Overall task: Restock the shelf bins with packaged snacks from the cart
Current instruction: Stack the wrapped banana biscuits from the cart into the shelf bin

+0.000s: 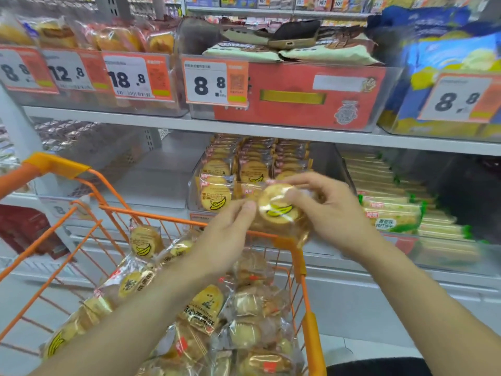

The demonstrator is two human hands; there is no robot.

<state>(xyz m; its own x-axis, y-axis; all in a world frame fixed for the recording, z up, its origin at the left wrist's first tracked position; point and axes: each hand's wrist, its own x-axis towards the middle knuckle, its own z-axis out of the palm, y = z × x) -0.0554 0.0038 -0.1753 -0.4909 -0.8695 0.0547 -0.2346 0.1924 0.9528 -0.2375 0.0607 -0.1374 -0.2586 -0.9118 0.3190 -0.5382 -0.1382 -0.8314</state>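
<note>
Both hands — left (226, 234), right (329, 210) — pinch a banana-biscuit packet (276, 210) above the cart rim (173, 219).

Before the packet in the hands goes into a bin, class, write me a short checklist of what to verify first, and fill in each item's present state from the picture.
1. Grip on the banana-print packet: left hand and right hand both pinch it. Ok.
2. Matching product: the bin of banana-print packets directly behind shows the same print. Ok.
3. Room in that bin: rows stand packed at the left; the hands hide the front right. Cannot tell.
4. Path to the bin: the packet is above the orange cart rim, nothing between. Ok.
5. Packet orientation: print faces the camera like the shelved ones, though blurred. Cannot tell.
6. Stock left in the cart: many packets remain. Ok.
</note>
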